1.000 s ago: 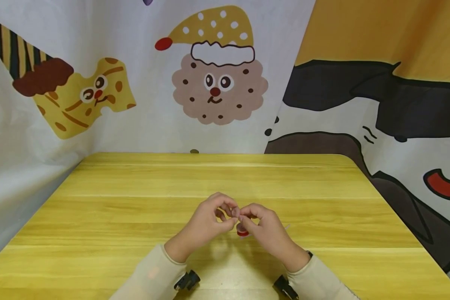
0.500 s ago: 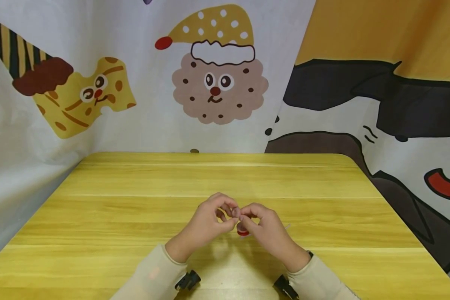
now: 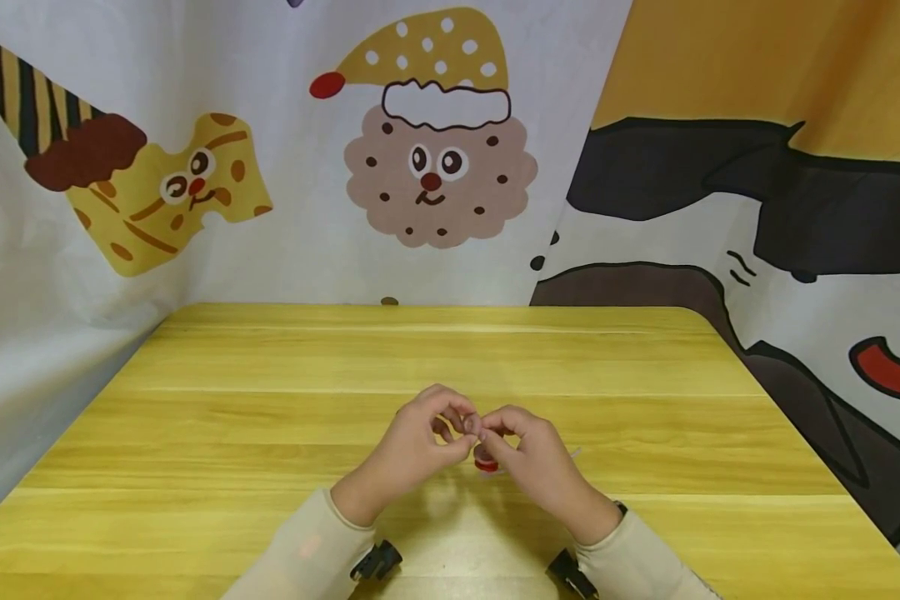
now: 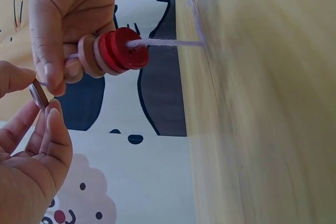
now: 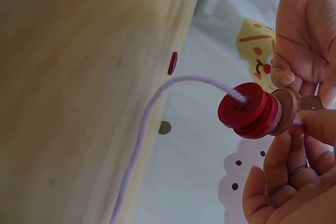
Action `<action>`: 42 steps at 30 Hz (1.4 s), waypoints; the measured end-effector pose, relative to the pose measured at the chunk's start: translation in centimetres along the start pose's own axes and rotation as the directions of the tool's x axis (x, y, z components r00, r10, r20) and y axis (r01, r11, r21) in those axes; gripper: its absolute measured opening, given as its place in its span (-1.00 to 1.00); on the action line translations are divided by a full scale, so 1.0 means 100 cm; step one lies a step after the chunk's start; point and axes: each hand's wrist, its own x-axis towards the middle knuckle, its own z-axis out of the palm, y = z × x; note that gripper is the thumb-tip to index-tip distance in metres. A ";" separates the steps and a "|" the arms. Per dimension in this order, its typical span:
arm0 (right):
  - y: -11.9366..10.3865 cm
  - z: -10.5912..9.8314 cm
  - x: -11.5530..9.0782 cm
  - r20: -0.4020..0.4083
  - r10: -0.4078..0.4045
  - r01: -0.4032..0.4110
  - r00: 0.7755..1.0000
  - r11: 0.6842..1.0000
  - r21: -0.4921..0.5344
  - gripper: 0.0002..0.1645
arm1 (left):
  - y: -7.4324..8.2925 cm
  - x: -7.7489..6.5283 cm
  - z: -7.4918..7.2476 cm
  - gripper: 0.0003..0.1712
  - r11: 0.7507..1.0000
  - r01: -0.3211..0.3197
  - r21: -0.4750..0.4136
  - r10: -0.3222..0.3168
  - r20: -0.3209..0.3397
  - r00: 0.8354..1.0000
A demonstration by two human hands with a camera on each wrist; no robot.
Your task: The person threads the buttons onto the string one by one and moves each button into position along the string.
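My left hand [image 3: 423, 429] pinches a brown button [image 4: 38, 95] by its edges between thumb and fingertips. Close against it, my right hand [image 3: 536, 458] pinches a pale purple yarn [image 5: 140, 129] near its end, and the yarn's tip shows at the button's face. Threaded on this yarn, a stack of red buttons [image 5: 233, 114] and brown buttons [image 4: 89, 56] hangs just below the right fingers. From the outer red button the yarn runs down to the table, as both wrist views show. The button's holes are mostly hidden in the left wrist view.
A wood-grain table [image 3: 270, 450] lies beneath both hands. Behind it hangs a white cloth [image 3: 285, 250] printed with cartoon figures. A small dark red shape [image 5: 172, 63] shows at the table's edge in the right wrist view. Each wrist carries a black camera mount [image 3: 376, 561].
Both hands hold nearly the same place and grip. The stack of buttons under the right hand has shifted very slightly, showing a little more red.
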 end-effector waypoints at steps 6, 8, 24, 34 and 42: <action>0.001 -0.001 0.000 -0.016 -0.019 0.018 1.000 0.997 -0.074 -0.90 | 0.001 0.000 0.000 -0.77 1.000 -0.023 -0.009 0.024 0.008 1.000; 0.001 -0.001 0.001 -0.032 -0.017 0.013 0.999 0.992 -0.122 -0.91 | 0.002 -0.001 0.001 -0.77 0.999 -0.030 -0.014 0.031 0.013 0.999; 0.000 0.000 0.001 -0.034 -0.026 0.019 0.999 0.981 -0.195 -0.87 | 0.000 0.000 0.003 -0.79 0.999 -0.042 0.017 0.042 0.018 0.999; -0.001 0.001 0.000 -0.042 -0.018 0.012 0.999 0.991 -0.133 -0.87 | 0.000 0.000 0.002 -0.77 1.000 -0.024 0.015 0.024 0.001 1.000; -0.001 0.001 0.001 -0.041 0.027 -0.031 0.999 0.996 -0.085 -0.90 | 0.000 0.000 0.001 -0.76 1.000 -0.002 0.005 0.002 -0.033 0.999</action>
